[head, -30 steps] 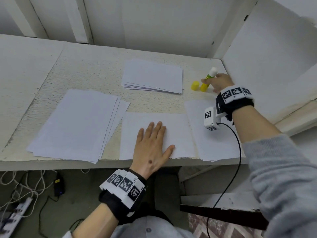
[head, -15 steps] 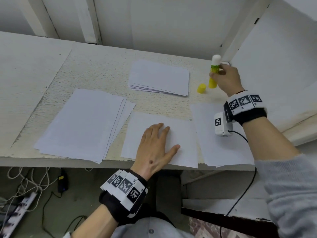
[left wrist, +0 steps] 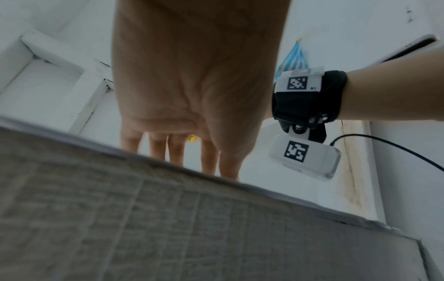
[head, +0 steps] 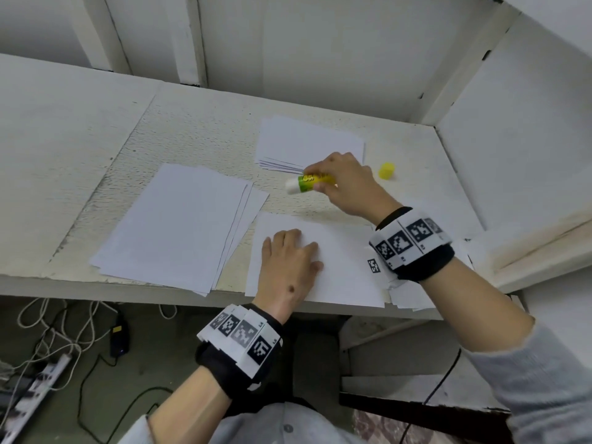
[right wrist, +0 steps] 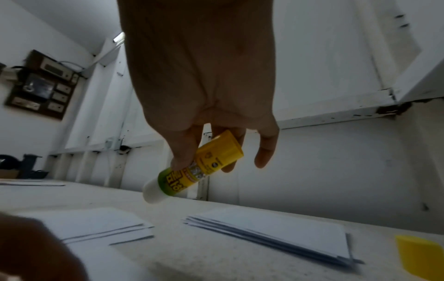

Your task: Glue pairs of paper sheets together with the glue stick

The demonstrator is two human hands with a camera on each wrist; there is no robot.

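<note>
My right hand grips an uncapped yellow-and-green glue stick, held above the desk with its white tip pointing left and down. It hovers just beyond the far edge of a single white sheet. My left hand lies flat on that sheet, fingers straight, near the desk's front edge. The yellow cap stands on the desk to the right of my right hand.
A fanned stack of sheets lies at the left, a smaller stack at the back, and more sheets under my right wrist. White walls close the desk at back and right. Cables lie on the floor below.
My right hand lifted the glue stick from the back right corner and carried it left and nearer, tipping it from upright to pointing left. The left hand stayed flat on the sheet.
</note>
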